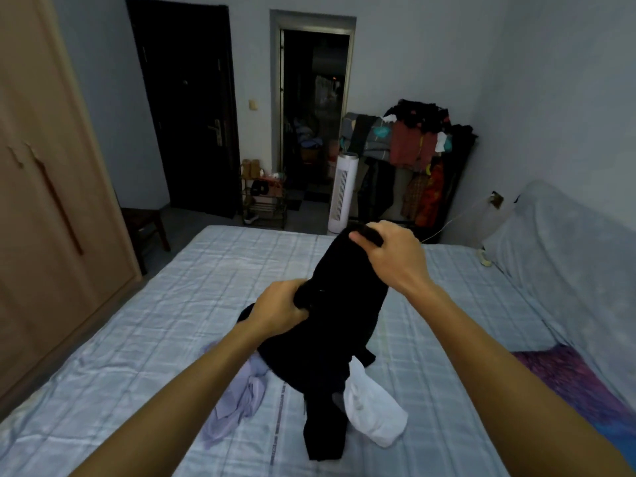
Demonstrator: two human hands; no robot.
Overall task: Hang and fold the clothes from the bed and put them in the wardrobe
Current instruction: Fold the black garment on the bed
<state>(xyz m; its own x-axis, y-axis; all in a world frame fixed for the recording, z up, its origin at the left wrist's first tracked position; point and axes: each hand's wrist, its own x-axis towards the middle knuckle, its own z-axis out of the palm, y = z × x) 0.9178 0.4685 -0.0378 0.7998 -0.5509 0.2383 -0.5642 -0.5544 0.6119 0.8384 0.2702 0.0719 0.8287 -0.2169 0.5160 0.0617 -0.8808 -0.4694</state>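
1. Left hand (280,306) clenched on a bunch of the black garment (330,325), low on its near edge.
2. Right hand (389,251) pinches the garment's top, up and beyond the left grip.
3. Garment hangs below both grips; its tail lies on the bed (137,304).
4. Lavender garment (237,404) lies below the left grip, white garment (373,411) below the right.

No text can be read. Small print runs along the bed sheet (279,413), but it is too blurred.
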